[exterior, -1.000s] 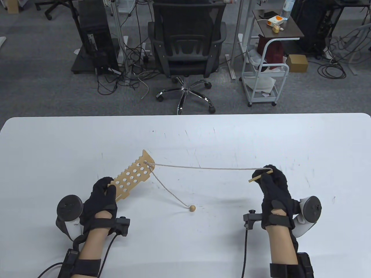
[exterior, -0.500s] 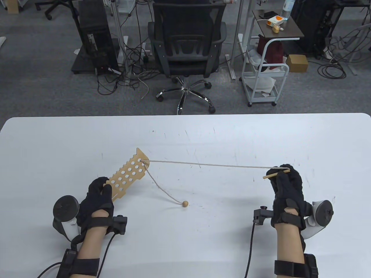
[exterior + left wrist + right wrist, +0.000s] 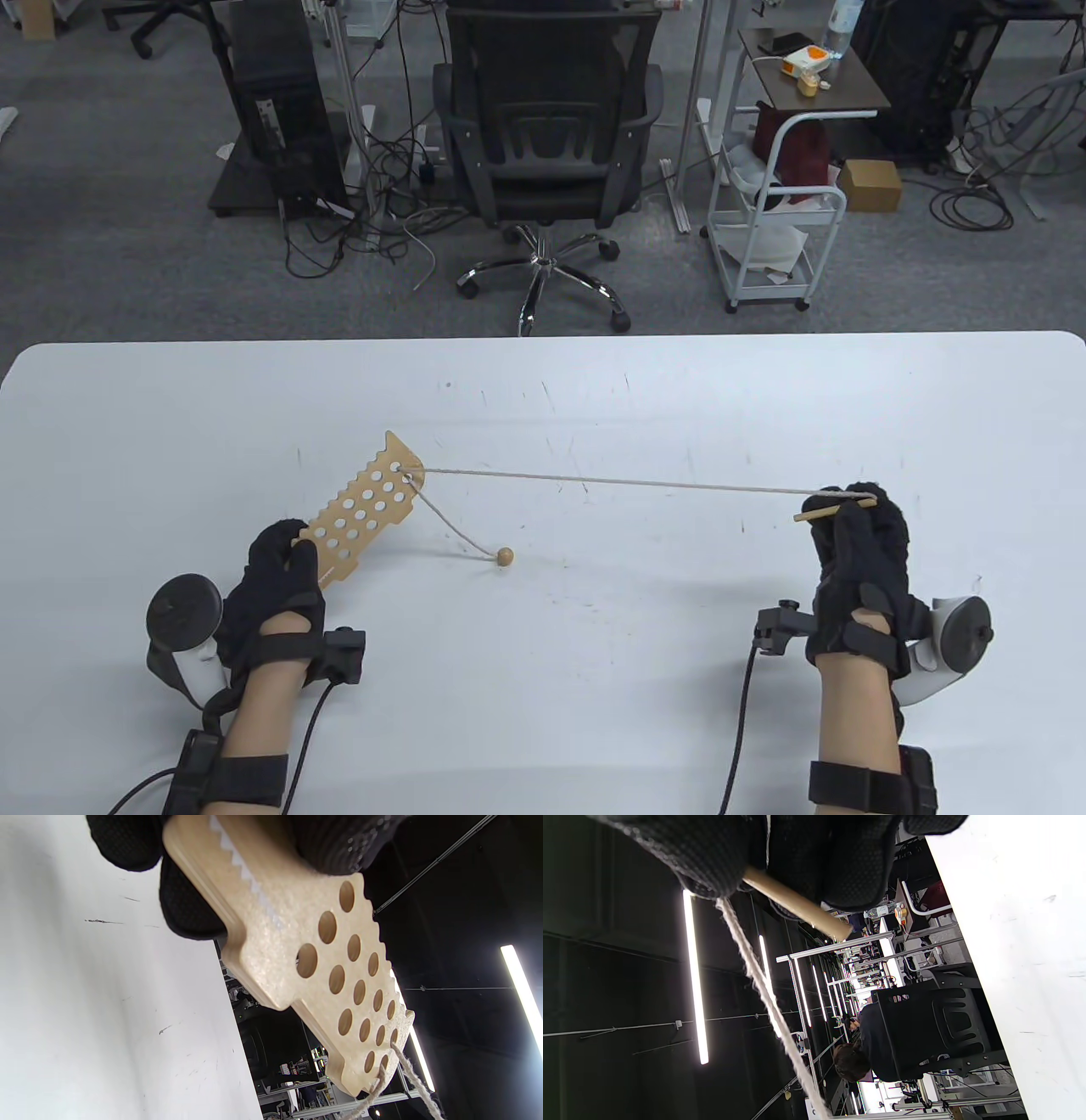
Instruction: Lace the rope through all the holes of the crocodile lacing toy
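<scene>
The right hand (image 3: 857, 543) pinches the wooden needle (image 3: 835, 508), drawing the rope (image 3: 619, 483) taut from a hole at the far end of the crocodile toy (image 3: 363, 511), which the left hand (image 3: 276, 577) grips by its near end above the surface (image 3: 594, 407). This looks like the pull-through after the first hole; next, the needle must return to an adjacent hole once the bead (image 3: 505, 557) seats.

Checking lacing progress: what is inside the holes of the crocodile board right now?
The rope passes through a hole at the far end of the crocodile board; the other visible holes are empty. The left hand covers the near end, so any holes there are hidden.
</scene>
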